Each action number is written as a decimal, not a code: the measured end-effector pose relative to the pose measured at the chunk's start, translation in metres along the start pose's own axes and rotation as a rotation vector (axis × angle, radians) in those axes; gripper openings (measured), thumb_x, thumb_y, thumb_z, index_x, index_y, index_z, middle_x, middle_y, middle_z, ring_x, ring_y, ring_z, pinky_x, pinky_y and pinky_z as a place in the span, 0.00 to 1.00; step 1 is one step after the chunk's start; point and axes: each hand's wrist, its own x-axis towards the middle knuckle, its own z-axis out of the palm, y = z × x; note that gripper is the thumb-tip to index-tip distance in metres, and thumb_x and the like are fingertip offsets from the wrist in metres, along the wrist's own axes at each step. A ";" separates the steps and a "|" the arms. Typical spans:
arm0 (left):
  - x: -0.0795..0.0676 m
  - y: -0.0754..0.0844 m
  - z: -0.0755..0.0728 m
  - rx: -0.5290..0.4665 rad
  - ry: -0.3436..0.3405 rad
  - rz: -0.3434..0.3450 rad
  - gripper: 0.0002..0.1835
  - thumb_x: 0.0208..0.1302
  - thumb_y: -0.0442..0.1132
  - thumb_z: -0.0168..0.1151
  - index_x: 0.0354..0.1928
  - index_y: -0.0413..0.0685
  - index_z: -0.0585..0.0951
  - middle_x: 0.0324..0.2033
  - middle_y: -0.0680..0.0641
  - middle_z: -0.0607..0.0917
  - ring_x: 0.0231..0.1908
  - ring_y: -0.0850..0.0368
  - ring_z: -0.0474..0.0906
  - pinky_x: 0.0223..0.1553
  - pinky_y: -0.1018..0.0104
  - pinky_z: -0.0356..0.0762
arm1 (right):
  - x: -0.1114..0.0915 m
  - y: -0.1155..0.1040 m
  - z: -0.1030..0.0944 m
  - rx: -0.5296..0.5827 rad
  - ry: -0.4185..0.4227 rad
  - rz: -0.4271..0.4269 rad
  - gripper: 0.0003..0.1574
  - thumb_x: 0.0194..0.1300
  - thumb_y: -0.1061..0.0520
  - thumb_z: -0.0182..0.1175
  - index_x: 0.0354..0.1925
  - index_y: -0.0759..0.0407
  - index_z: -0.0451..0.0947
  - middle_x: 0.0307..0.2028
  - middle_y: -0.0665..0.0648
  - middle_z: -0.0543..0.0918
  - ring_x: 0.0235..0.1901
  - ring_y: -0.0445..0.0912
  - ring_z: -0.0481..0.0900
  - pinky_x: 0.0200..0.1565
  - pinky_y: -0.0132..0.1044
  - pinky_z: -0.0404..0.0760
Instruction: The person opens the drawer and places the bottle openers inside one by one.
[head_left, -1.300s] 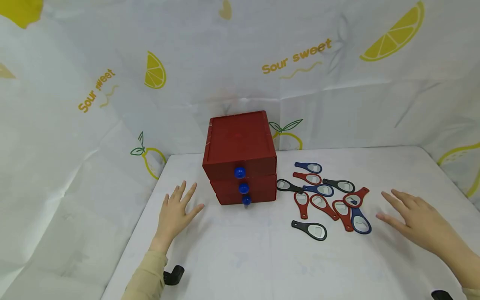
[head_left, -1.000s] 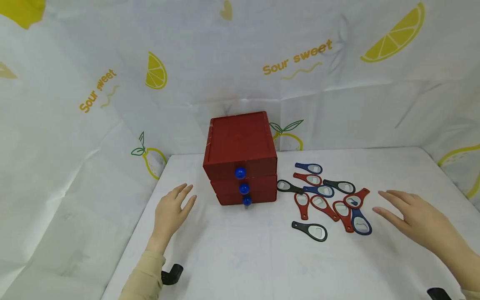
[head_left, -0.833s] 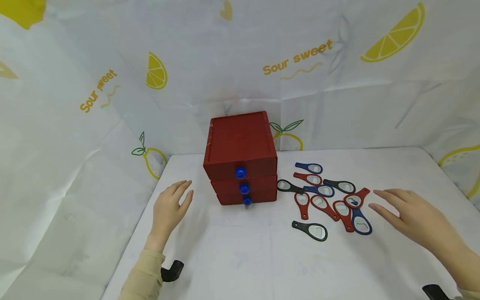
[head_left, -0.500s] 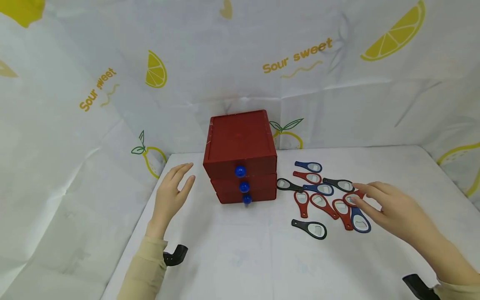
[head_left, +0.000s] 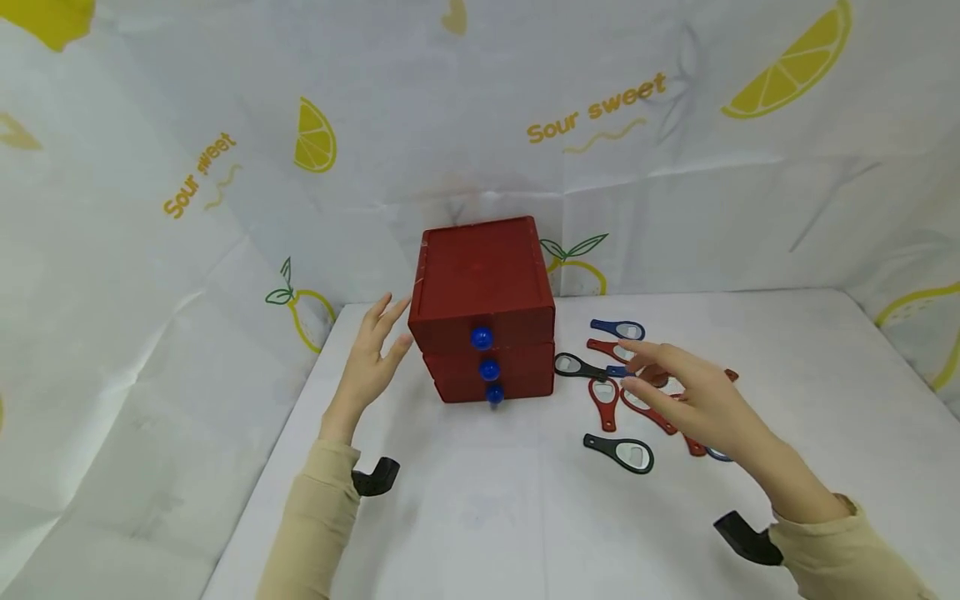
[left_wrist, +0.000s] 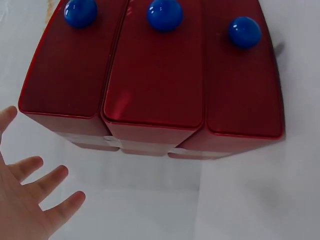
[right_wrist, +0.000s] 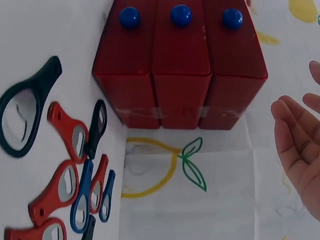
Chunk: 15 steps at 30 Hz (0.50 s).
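Observation:
A red box of three stacked drawers (head_left: 483,275), each with a round blue knob (head_left: 482,337), stands on the white table with its drawers pushed in. Beside its upper left edge, my left hand (head_left: 367,358) is raised with fingers spread, holding nothing; whether it touches the box I cannot tell. My right hand (head_left: 693,400) hovers over scattered bottle openers, its fingers loosely bent and nothing in them. It hides several of them. A black opener (head_left: 597,443) lies nearest the front, a red one (head_left: 607,421) behind it, and a blue one (head_left: 602,326) at the back.
A white cloth (head_left: 465,125) printed with lemons and "Sour sweet" hangs right behind the box. Black wrist mounts (head_left: 378,477) stick out from both sleeves. The table's left edge (head_left: 273,442) runs near my left forearm.
My right hand has moved left from beside the bottle openers to above them. My left hand has moved forward and, lately, right to the box's side. Box and openers look unmoved.

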 end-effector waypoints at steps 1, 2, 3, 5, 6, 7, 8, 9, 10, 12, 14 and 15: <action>0.003 -0.001 0.000 -0.024 -0.010 -0.004 0.28 0.68 0.59 0.45 0.68 0.64 0.62 0.71 0.47 0.54 0.70 0.45 0.52 0.61 0.38 0.60 | 0.003 -0.001 0.003 0.029 -0.008 -0.003 0.34 0.52 0.64 0.67 0.58 0.52 0.73 0.38 0.45 0.82 0.33 0.28 0.76 0.31 0.23 0.72; 0.005 -0.002 0.001 -0.042 -0.017 -0.004 0.29 0.68 0.61 0.43 0.69 0.64 0.62 0.72 0.46 0.54 0.70 0.45 0.51 0.61 0.39 0.60 | 0.007 -0.003 0.007 0.059 -0.019 0.001 0.34 0.53 0.64 0.66 0.59 0.51 0.72 0.39 0.46 0.82 0.34 0.29 0.76 0.30 0.24 0.73; 0.008 -0.002 0.001 -0.058 -0.021 -0.004 0.30 0.68 0.62 0.40 0.69 0.63 0.62 0.72 0.46 0.53 0.71 0.45 0.49 0.62 0.39 0.59 | 0.010 -0.005 0.011 0.085 -0.028 0.009 0.34 0.54 0.64 0.65 0.59 0.50 0.71 0.39 0.46 0.82 0.34 0.29 0.77 0.31 0.25 0.73; 0.012 -0.003 0.001 -0.085 -0.038 -0.006 0.31 0.68 0.65 0.37 0.69 0.63 0.62 0.72 0.45 0.53 0.71 0.45 0.48 0.62 0.38 0.57 | 0.017 -0.008 0.020 0.128 -0.031 0.023 0.32 0.56 0.63 0.64 0.60 0.50 0.71 0.38 0.46 0.82 0.33 0.30 0.77 0.32 0.26 0.74; 0.015 -0.004 0.001 -0.098 -0.052 -0.013 0.31 0.67 0.66 0.35 0.69 0.65 0.61 0.72 0.46 0.52 0.72 0.45 0.47 0.63 0.37 0.55 | 0.020 -0.010 0.024 0.151 -0.036 0.022 0.32 0.57 0.63 0.64 0.60 0.50 0.71 0.39 0.47 0.82 0.34 0.31 0.78 0.33 0.27 0.75; 0.017 -0.003 0.001 -0.114 -0.070 -0.019 0.32 0.67 0.67 0.33 0.68 0.66 0.61 0.72 0.47 0.52 0.72 0.46 0.46 0.63 0.35 0.52 | 0.024 -0.011 0.029 0.169 -0.038 0.010 0.32 0.57 0.64 0.63 0.60 0.53 0.71 0.39 0.49 0.82 0.33 0.32 0.78 0.33 0.27 0.76; 0.019 -0.004 0.001 -0.124 -0.087 -0.026 0.32 0.66 0.68 0.31 0.68 0.69 0.61 0.72 0.48 0.51 0.72 0.47 0.45 0.64 0.35 0.50 | 0.026 -0.013 0.033 0.189 -0.047 0.017 0.31 0.58 0.64 0.63 0.60 0.53 0.70 0.37 0.48 0.82 0.33 0.32 0.78 0.33 0.27 0.77; 0.021 -0.004 0.002 -0.137 -0.105 -0.033 0.32 0.66 0.70 0.30 0.68 0.71 0.60 0.72 0.50 0.51 0.73 0.48 0.43 0.65 0.34 0.48 | 0.029 -0.014 0.037 0.206 -0.060 0.024 0.31 0.59 0.63 0.62 0.61 0.53 0.70 0.37 0.48 0.82 0.33 0.33 0.78 0.34 0.28 0.77; 0.023 -0.004 0.002 -0.151 -0.123 -0.041 0.32 0.65 0.71 0.28 0.68 0.73 0.60 0.73 0.51 0.50 0.73 0.50 0.43 0.65 0.35 0.46 | 0.032 -0.015 0.041 0.226 -0.075 0.028 0.30 0.60 0.62 0.61 0.61 0.53 0.70 0.37 0.48 0.82 0.33 0.34 0.78 0.35 0.28 0.78; 0.026 -0.003 0.004 -0.176 -0.152 -0.055 0.33 0.63 0.73 0.25 0.67 0.75 0.59 0.73 0.53 0.49 0.73 0.51 0.42 0.66 0.36 0.44 | 0.037 -0.019 0.049 0.261 -0.120 0.048 0.29 0.62 0.59 0.60 0.62 0.53 0.69 0.38 0.47 0.81 0.34 0.35 0.78 0.36 0.30 0.78; 0.028 -0.003 0.005 -0.192 -0.166 -0.067 0.34 0.62 0.74 0.22 0.67 0.77 0.60 0.73 0.54 0.49 0.73 0.51 0.41 0.67 0.38 0.43 | 0.042 -0.022 0.056 0.305 -0.172 0.080 0.29 0.64 0.56 0.58 0.63 0.52 0.67 0.40 0.47 0.81 0.35 0.36 0.78 0.37 0.31 0.79; 0.029 -0.002 0.006 -0.200 -0.172 -0.076 0.34 0.62 0.74 0.22 0.66 0.77 0.60 0.73 0.55 0.49 0.73 0.51 0.42 0.67 0.38 0.42 | 0.045 -0.023 0.059 0.325 -0.193 0.092 0.29 0.65 0.55 0.58 0.63 0.51 0.67 0.41 0.48 0.81 0.36 0.36 0.78 0.37 0.31 0.79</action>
